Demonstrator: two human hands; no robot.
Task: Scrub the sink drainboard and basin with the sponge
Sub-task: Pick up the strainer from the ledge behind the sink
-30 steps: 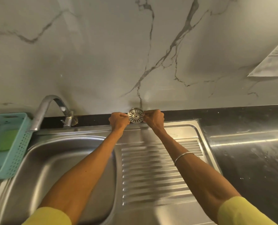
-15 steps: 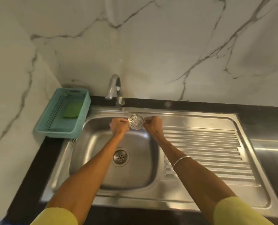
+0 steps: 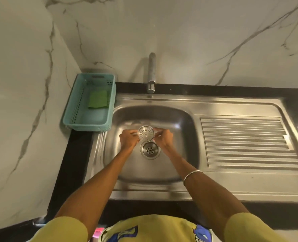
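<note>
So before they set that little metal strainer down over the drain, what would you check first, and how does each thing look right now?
1. Grip on the strainer: left hand and right hand each pinch an edge. Ok.
2. Strainer lined up with the drain: it appears just beyond the opening, not centred over it. Not ok.
3. Drain opening free: nothing lies on it. Ok.
4. Basin free of loose items: none visible. Ok.
5. Sponge ready for scrubbing: it lies in the teal basket, in neither hand. Not ok.
6. Tap off: no stream visible. Ok.
</note>
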